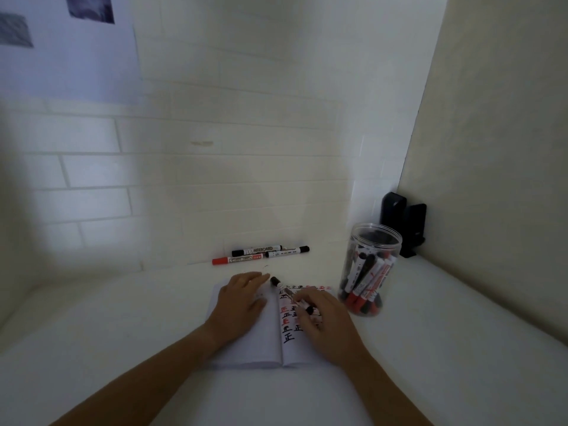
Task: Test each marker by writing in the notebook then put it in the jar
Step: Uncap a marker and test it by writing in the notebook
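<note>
An open notebook (261, 339) lies on the white table, its right page covered with red and black written characters. My left hand (242, 298) presses flat on the left page. My right hand (327, 318) grips a black whiteboard marker (281, 285) over the right page, the marker's rear end pointing up and left; its tip is hidden by my fingers. A clear plastic jar (370, 269) stands upright to the right of the notebook and holds several red and black markers. Three markers (261, 254) lie by the wall behind the notebook: two black, one red.
A black two-part object (402, 222) stands in the back right corner behind the jar. A white tiled wall runs along the table's far edge and a plain wall closes the right side. Bare table (123, 302) stretches left of the notebook.
</note>
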Demonstrator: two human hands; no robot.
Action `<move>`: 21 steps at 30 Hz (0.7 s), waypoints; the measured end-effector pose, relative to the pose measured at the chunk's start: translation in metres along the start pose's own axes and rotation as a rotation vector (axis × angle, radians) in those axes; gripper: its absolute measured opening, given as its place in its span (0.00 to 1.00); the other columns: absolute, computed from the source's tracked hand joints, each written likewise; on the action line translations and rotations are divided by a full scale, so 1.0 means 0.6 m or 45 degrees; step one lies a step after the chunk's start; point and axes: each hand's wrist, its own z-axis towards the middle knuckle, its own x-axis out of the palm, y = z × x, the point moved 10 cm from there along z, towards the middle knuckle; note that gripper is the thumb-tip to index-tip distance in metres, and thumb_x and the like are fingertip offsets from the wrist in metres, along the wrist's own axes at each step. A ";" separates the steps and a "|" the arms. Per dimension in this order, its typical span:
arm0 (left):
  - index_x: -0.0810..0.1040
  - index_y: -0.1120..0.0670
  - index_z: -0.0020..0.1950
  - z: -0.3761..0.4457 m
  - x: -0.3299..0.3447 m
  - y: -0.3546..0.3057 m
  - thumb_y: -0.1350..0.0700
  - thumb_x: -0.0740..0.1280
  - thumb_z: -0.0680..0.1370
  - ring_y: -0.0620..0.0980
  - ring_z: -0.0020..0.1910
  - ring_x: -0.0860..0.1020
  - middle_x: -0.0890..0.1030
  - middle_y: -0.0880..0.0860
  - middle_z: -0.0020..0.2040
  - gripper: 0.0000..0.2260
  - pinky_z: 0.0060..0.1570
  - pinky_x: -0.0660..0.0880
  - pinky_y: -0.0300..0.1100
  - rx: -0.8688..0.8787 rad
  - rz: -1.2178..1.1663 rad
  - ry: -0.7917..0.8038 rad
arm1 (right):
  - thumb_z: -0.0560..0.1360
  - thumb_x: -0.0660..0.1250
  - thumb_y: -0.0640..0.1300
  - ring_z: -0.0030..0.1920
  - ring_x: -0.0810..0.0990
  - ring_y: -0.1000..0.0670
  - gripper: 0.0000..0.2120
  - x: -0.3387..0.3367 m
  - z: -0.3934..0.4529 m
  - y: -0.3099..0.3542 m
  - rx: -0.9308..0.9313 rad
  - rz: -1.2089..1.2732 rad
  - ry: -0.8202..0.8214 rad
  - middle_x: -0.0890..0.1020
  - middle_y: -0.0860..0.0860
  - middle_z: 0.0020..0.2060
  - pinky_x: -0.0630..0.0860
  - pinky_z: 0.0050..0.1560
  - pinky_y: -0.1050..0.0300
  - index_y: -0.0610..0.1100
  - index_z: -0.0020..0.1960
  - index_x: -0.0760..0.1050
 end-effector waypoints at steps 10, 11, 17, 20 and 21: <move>0.76 0.48 0.54 -0.015 -0.017 -0.074 0.48 0.57 0.81 0.45 0.49 0.68 0.74 0.45 0.50 0.10 0.47 0.62 0.40 0.402 0.232 -0.104 | 0.76 0.65 0.46 0.47 0.78 0.56 0.08 0.002 -0.003 -0.022 0.036 -0.252 -0.040 0.82 0.56 0.47 0.76 0.51 0.57 0.51 0.54 0.78; 0.76 0.48 0.54 -0.017 -0.017 -0.083 0.48 0.56 0.82 0.46 0.49 0.69 0.75 0.46 0.51 0.10 0.47 0.61 0.39 0.448 0.289 -0.112 | 0.75 0.66 0.49 0.50 0.78 0.53 0.09 0.007 -0.002 -0.019 -0.037 -0.415 -0.063 0.82 0.55 0.49 0.75 0.54 0.54 0.50 0.53 0.80; 0.76 0.51 0.54 -0.019 -0.010 -0.118 0.49 0.52 0.83 0.49 0.45 0.75 0.78 0.49 0.47 0.14 0.44 0.69 0.41 0.521 0.327 -0.042 | 0.77 0.65 0.53 0.54 0.78 0.48 0.12 0.014 -0.003 0.002 -0.190 -0.701 -0.145 0.81 0.50 0.53 0.75 0.56 0.50 0.49 0.55 0.80; 0.77 0.55 0.53 -0.029 0.010 -0.130 0.49 0.51 0.82 0.52 0.43 0.79 0.81 0.53 0.46 0.16 0.43 0.74 0.45 0.520 0.150 0.111 | 0.80 0.64 0.51 0.47 0.80 0.49 0.10 0.036 -0.004 0.026 -0.308 -0.607 -0.084 0.81 0.52 0.48 0.79 0.46 0.54 0.47 0.55 0.79; 0.77 0.55 0.52 -0.031 0.012 -0.132 0.49 0.52 0.82 0.51 0.43 0.79 0.82 0.53 0.46 0.17 0.43 0.74 0.44 0.517 0.085 0.113 | 0.80 0.63 0.50 0.45 0.81 0.50 0.09 0.040 -0.004 0.031 -0.326 -0.606 -0.087 0.82 0.52 0.46 0.79 0.42 0.55 0.47 0.54 0.79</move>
